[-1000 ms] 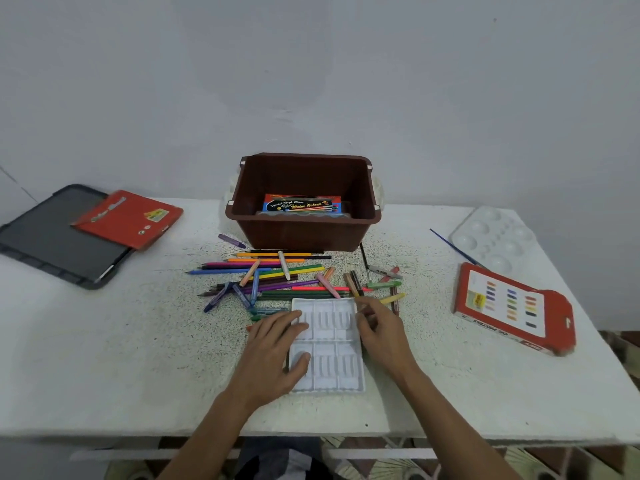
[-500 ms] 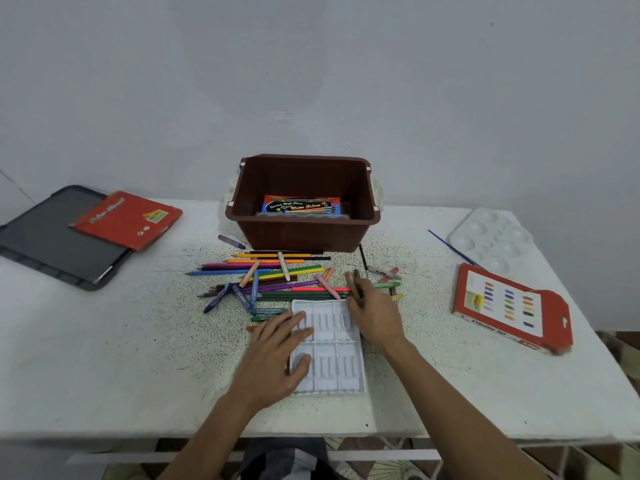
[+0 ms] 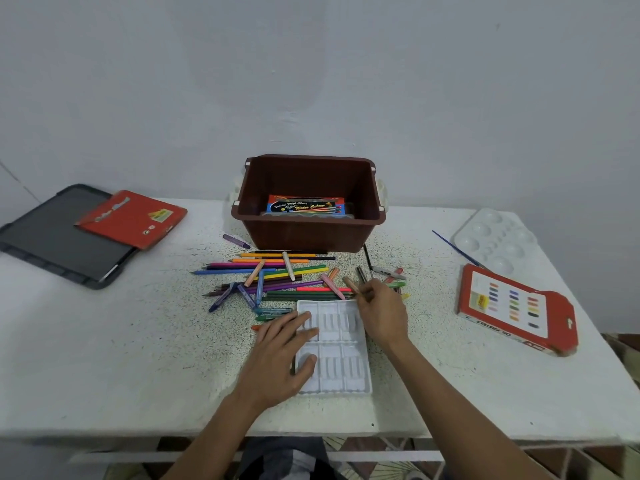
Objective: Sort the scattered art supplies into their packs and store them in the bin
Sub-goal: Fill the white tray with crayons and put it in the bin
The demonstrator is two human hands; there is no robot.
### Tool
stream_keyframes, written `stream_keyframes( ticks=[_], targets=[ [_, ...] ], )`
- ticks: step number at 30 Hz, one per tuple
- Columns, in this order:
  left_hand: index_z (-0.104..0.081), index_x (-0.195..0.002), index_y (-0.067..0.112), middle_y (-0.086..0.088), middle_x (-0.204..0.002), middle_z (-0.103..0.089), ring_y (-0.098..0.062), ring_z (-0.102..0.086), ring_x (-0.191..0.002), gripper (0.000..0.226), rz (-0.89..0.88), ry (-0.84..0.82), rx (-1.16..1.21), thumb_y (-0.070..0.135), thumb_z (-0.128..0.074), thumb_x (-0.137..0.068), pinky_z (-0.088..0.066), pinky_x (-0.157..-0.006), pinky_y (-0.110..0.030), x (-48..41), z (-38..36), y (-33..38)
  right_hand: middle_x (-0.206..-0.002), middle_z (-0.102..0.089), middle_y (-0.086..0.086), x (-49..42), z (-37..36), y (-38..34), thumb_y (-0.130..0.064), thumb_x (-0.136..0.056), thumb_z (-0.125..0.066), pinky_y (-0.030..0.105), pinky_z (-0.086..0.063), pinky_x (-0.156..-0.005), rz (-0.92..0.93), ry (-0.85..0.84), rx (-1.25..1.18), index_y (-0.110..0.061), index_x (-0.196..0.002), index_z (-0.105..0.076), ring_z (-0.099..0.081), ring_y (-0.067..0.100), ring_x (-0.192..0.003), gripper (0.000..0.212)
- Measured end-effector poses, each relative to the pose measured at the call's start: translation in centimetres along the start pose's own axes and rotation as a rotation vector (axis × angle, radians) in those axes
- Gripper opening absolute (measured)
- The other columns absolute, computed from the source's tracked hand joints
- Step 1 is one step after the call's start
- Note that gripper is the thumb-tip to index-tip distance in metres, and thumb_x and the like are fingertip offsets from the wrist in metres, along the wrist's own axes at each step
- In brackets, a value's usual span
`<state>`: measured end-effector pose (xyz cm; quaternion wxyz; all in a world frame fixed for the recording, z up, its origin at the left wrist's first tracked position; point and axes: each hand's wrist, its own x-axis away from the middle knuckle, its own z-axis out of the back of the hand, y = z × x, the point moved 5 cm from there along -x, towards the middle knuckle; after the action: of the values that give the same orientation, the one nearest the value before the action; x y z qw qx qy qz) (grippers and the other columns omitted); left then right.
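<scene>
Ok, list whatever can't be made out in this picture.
All head view.
- Bin: its near wall hides the floor and what lies beside the paint box.
- Tray: the left hand covers its left slots.
- Crayon pinched by the right hand: fingers hide its lower end.
- Red pack: print too small to read.
- White shapes behind the bin: mostly hidden by it.

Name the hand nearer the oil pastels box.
Right. The right hand is left of the oil pastels box; the left hand rests on the white tray, farther left.
</scene>
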<state>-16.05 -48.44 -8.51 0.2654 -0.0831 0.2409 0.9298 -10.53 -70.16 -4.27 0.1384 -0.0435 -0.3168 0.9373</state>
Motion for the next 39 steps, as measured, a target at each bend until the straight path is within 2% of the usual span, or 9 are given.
stream_keyframes(
  ticks=[4,8,13,16,18,23,28,32,39],
  targets=[
    [-0.057,-0.132,0.033,0.015,-0.152,-0.038,-0.006,-0.024,-0.144,0.041,0.005,-0.001,0.007,0.048,-0.05,-0.095,-0.013,-0.117,-0.033,0.0,0.0,-0.1,-0.098,-0.063,0.0,0.8,1.2,-0.7,-0.02,-0.094,-0.061,0.029,-0.043,-0.062,0.098,0.14,-0.065,-0.013,-0.1,-0.068,-0.059,0.016,-0.08,0.011],
    [-0.057,-0.132,0.034,0.016,-0.153,-0.037,-0.005,-0.023,-0.145,0.041,0.007,-0.001,0.006,0.049,-0.049,-0.096,-0.013,-0.117,-0.032,0.1,-0.1,-0.2,-0.095,-0.06,-0.003,1.9,3.3,-1.2,-0.016,-0.092,-0.064,0.034,-0.05,-0.065,0.161,0.195,-0.172,-0.014,-0.097,-0.069,-0.059,0.013,-0.072,0.007],
    [-0.057,-0.132,0.034,0.016,-0.152,-0.037,-0.006,-0.024,-0.144,0.041,0.008,0.004,0.011,0.049,-0.049,-0.095,-0.016,-0.117,-0.035,0.1,-0.1,-0.2,-0.073,-0.061,-0.024,2.8,5.1,-1.6,-0.014,-0.092,-0.062,0.031,-0.05,-0.056,0.163,-0.023,-0.178,-0.023,-0.089,-0.062,-0.059,0.01,-0.062,0.009],
    [-0.057,-0.132,0.034,0.016,-0.152,-0.038,-0.007,-0.025,-0.144,0.04,0.005,0.008,0.009,0.049,-0.05,-0.095,-0.016,-0.116,-0.035,0.2,-0.2,-0.3,-0.068,-0.059,-0.024,2.7,4.9,-1.7,-0.015,-0.091,-0.062,0.021,-0.043,-0.052,0.206,-0.172,-0.019,-0.023,-0.089,-0.062,-0.058,-0.001,-0.06,0.008],
    [-0.057,-0.131,0.034,0.016,-0.152,-0.038,-0.006,-0.025,-0.144,0.04,0.001,0.013,0.011,0.049,-0.049,-0.095,-0.016,-0.116,-0.034,0.2,-0.2,-0.3,-0.074,-0.06,-0.02,2.4,4.6,-1.9,-0.017,-0.09,-0.061,0.023,-0.043,-0.056,0.244,-0.215,0.055,-0.021,-0.092,-0.064,-0.059,0.002,-0.067,0.005],
    [-0.058,-0.131,0.033,0.016,-0.152,-0.038,-0.007,-0.025,-0.144,0.04,-0.006,0.017,0.018,0.049,-0.049,-0.096,-0.019,-0.116,-0.036,0.1,-0.2,-0.3,-0.075,-0.06,-0.014,1.6,4.0,-2.6,-0.016,-0.091,-0.059,0.028,-0.048,-0.059,0.272,-0.257,0.08,-0.018,-0.094,-0.066,-0.061,0.007,-0.067,0.007],
    [-0.058,-0.132,0.033,0.016,-0.152,-0.037,-0.006,-0.024,-0.145,0.04,-0.001,0.004,0.017,0.049,-0.048,-0.096,-0.019,-0.116,-0.036,0.1,-0.2,-0.3,-0.069,-0.061,-0.018,1.4,3.4,-2.4,-0.013,-0.095,-0.058,0.013,-0.042,-0.052,0.217,-0.228,-0.046,-0.017,-0.1,-0.065,-0.058,-0.008,-0.056,0.01],
    [-0.057,-0.132,0.034,0.016,-0.152,-0.038,-0.006,-0.024,-0.144,0.04,0.007,-0.001,0.007,0.049,-0.049,-0.095,-0.018,-0.116,-0.035,0.1,-0.2,-0.3,-0.072,-0.057,-0.018,1.5,3.2,-2.4,-0.015,-0.096,-0.059,0.009,-0.039,-0.052,0.201,-0.158,-0.08,-0.016,-0.113,-0.062,-0.057,-0.005,-0.059,0.017],
    [-0.056,-0.133,0.034,0.016,-0.153,-0.037,-0.006,-0.024,-0.144,0.041,0.014,-0.011,-0.001,0.049,-0.048,-0.096,-0.016,-0.117,-0.034,0.1,-0.2,-0.3,-0.07,-0.058,-0.015,1.4,3.1,-2.2,-0.014,-0.097,-0.057,0.012,-0.038,-0.05,0.241,-0.141,-0.012,-0.017,-0.104,-0.058,-0.056,-0.003,-0.057,0.008]
  ],
)
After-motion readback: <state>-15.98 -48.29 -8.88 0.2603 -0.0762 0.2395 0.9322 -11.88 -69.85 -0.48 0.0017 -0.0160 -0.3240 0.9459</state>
